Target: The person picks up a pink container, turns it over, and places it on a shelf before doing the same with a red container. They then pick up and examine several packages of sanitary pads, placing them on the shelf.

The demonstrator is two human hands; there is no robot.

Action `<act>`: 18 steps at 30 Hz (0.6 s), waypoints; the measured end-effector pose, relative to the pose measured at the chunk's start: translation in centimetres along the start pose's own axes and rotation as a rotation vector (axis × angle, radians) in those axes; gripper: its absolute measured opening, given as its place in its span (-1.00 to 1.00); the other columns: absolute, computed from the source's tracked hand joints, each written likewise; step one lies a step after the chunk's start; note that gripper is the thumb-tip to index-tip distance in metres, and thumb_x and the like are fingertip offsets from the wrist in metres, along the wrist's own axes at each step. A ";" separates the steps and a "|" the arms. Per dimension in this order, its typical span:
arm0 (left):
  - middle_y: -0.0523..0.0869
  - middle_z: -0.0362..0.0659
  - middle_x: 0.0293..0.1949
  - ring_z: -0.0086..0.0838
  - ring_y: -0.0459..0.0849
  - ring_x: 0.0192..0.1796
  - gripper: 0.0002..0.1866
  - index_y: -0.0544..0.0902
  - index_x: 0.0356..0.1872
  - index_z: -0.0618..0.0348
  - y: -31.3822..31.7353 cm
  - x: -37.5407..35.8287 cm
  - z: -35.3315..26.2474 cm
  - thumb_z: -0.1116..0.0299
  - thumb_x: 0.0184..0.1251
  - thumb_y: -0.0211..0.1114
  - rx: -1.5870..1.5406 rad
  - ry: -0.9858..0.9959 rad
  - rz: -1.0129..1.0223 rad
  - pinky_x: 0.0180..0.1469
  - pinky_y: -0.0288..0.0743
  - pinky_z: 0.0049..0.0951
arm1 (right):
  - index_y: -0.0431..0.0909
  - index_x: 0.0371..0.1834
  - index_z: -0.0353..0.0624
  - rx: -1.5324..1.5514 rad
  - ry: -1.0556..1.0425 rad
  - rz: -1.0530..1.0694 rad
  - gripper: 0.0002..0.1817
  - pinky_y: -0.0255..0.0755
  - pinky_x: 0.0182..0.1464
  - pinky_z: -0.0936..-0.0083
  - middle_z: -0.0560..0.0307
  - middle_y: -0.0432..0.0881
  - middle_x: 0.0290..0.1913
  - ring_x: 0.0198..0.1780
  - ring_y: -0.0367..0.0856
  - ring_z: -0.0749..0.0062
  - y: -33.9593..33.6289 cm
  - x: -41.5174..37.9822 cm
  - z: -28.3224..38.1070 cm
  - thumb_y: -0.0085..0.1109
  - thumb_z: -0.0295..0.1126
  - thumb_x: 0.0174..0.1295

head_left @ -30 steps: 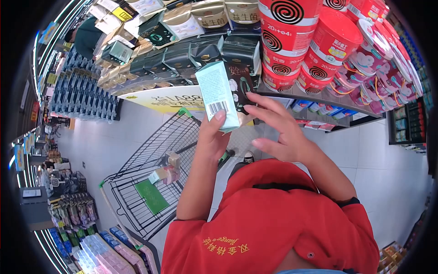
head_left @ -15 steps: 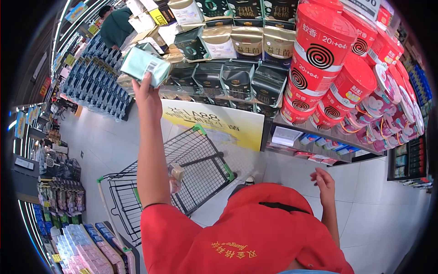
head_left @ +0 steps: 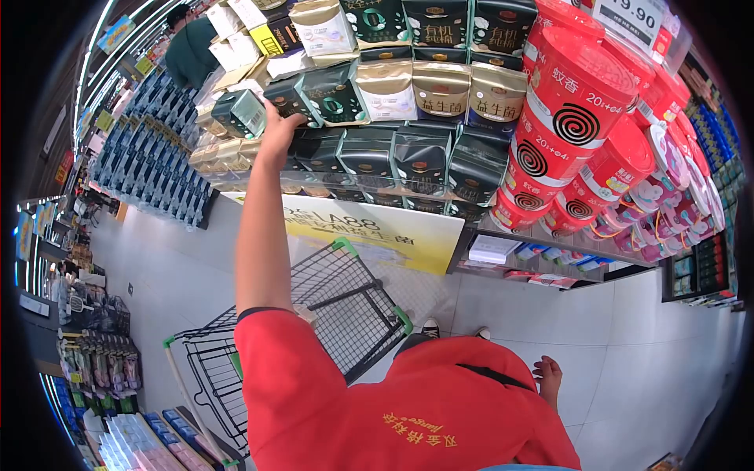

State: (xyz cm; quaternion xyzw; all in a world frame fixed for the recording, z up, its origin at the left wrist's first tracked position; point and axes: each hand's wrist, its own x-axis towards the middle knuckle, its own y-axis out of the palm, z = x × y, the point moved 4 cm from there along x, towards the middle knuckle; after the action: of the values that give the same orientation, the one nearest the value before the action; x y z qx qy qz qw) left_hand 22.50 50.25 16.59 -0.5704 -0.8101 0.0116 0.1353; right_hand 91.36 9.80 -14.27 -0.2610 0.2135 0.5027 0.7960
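My left hand (head_left: pixel 276 137) is at the stacked display, its thumb spread from the fingers. Right beside its fingers lies a packet with a pale green, barcoded end (head_left: pixel 250 113) and dark green sides, resting among the other packs. Whether the fingertips still touch it is hard to see. To the right of the hand stands a dark green pack (head_left: pixel 333 96) with a white print, and white and gold packs (head_left: pixel 441 90) follow along the same row. My right hand (head_left: pixel 548 374) hangs low at my side, away from the goods, with loosely bent fingers and nothing in it.
A shopping cart (head_left: pixel 357 306) stands below my left arm, with a partly hidden item inside. Red mosquito-coil tubs (head_left: pixel 577 78) are piled at the right. Blue-grey stacked goods (head_left: pixel 145 149) and a person in dark green (head_left: pixel 191 51) are at the far left.
My left hand has carried the pale green packet forward onto the display, and its grip has loosened. The view has shifted closer to the shelf. My right hand has dropped lower.
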 end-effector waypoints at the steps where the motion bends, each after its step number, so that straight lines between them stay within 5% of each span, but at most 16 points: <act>1: 0.53 -0.02 0.14 -0.35 0.54 0.11 -0.08 -0.03 0.47 0.27 -0.2 -0.3 -0.2 0.51 0.11 0.32 -0.001 -0.002 0.008 0.20 0.39 -0.43 | 0.55 0.04 -0.20 0.010 0.034 0.001 -0.64 0.34 -0.45 0.65 0.19 0.67 -0.28 -0.39 0.57 0.57 0.1 -0.4 -1.1 0.11 -0.19 0.33; 7: 0.48 0.03 0.21 -0.35 0.49 0.20 0.00 -0.13 0.49 0.37 -1.0 1.2 0.9 0.42 0.14 0.34 0.208 0.014 0.109 0.26 0.33 -0.44 | 0.49 0.12 -0.32 -0.147 0.030 0.036 -0.59 0.48 -0.42 0.54 0.01 0.69 -0.22 -0.36 0.60 0.49 -0.8 -1.0 -4.8 0.07 -0.23 0.35; 11: 0.47 0.08 0.22 -0.23 0.48 0.22 -0.09 0.02 0.41 0.38 -0.1 -0.8 -1.4 0.37 0.12 0.39 0.169 0.097 0.065 0.28 0.32 -0.36 | 0.48 0.13 -0.37 -0.216 0.020 0.065 -0.58 0.55 -0.36 0.47 -0.04 0.68 -0.22 -0.32 0.64 0.38 0.3 -1.4 -2.2 0.05 -0.26 0.36; 15: 0.42 0.17 0.31 -0.11 0.44 0.31 -0.15 0.18 0.41 0.36 -1.1 -6.6 -2.0 0.31 0.13 0.41 0.313 0.322 -0.384 0.32 0.31 -0.32 | 0.49 0.13 -0.39 -0.365 -0.037 0.142 -0.58 0.57 -0.31 0.44 -0.08 0.69 -0.20 -0.28 0.66 0.34 0.8 0.1 -0.3 0.05 -0.26 0.36; 17: 0.25 0.11 0.43 -0.07 0.35 0.39 -0.21 0.13 0.44 0.31 -0.4 -12.8 -2.2 0.36 0.27 0.35 0.113 0.300 -0.342 0.31 0.35 -0.26 | 0.49 0.13 -0.38 -0.441 -0.043 0.178 -0.57 0.57 -0.28 0.42 -0.06 0.70 -0.17 -0.27 0.67 0.32 0.7 1.6 -0.3 0.04 -0.26 0.36; 18: 0.37 0.08 0.34 -0.18 0.43 0.32 -0.30 0.23 0.37 0.32 -0.4 -16.2 -1.2 0.37 0.26 0.35 0.109 0.283 -0.357 0.25 0.42 -0.28 | 0.49 0.14 -0.38 -0.489 -0.064 0.222 -0.57 0.57 -0.27 0.41 -0.04 0.70 -0.19 -0.27 0.67 0.33 0.7 2.9 -1.0 0.04 -0.25 0.36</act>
State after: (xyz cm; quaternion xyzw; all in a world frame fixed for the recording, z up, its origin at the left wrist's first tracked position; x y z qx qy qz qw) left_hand 27.52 34.93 14.49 -0.4057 -0.8693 -0.0488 0.2780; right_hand 91.85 11.40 -16.94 -0.4044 0.0877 0.6317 0.6555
